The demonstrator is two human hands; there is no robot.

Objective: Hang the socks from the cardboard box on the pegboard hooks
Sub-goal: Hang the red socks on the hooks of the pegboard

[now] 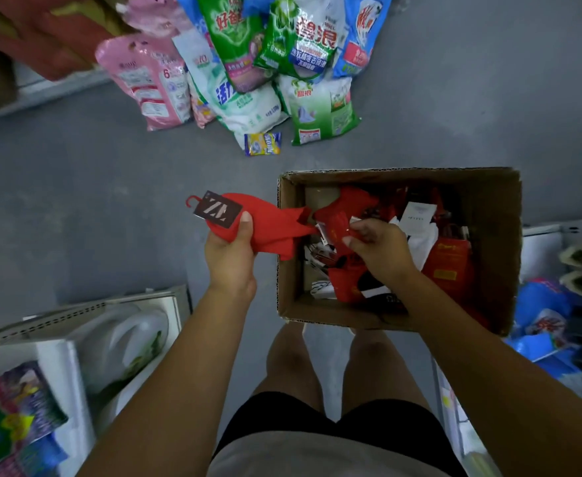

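A grey floor (76, 184) is filling most of the view, with a heap of detergent bags (248, 63) lying at the far side and a small yellow packet (262, 143) sitting just in front of them. A white shelf (76, 311) is showing at the lower left.

The person is standing over an open box (489, 187) that is resting on the floor just beyond their feet. The left hand (229, 249) is holding a red pair (276, 225) just outside the box's left wall, its fingers curling under the fabric and the thumb pressing down on top. A dark tag (218, 210) with a red hook (190, 201) is sticking out past the thumb, pointing away from the box. The pair's other end is trailing over the box's left rim.

The right hand (375, 246) is reaching into the box, its fingers and thumb bunching together and pinching a second pair (338, 218), also red, which is lying on top of the pile. More socks, red, white (420, 235) and black, are lying jumbled in the box beneath and beside it.
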